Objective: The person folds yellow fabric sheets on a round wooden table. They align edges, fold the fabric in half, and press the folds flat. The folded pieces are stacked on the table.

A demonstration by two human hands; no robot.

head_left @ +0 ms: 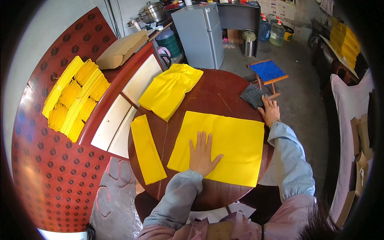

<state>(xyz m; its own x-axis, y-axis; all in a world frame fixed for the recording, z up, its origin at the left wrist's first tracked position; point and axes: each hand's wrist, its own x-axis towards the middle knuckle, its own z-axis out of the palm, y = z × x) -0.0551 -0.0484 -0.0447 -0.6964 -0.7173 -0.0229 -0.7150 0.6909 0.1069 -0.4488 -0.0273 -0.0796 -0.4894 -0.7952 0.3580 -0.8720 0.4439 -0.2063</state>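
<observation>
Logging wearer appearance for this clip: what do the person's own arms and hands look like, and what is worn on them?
Both hands are bare, with no gloves. The left hand and right hand come out of long shirt sleeves in pale blue-grey with fine stripes and buttoned cuffs. A thin bracelet or band sits at the right wrist. Over the shirt, at the lower edge, is a dusty pink garment.

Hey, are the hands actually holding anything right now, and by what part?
Nothing is gripped. The left hand lies flat, fingers spread, on the yellow sheet near its lower left. The right hand rests on a dark grey pad at the table edge.
</observation>
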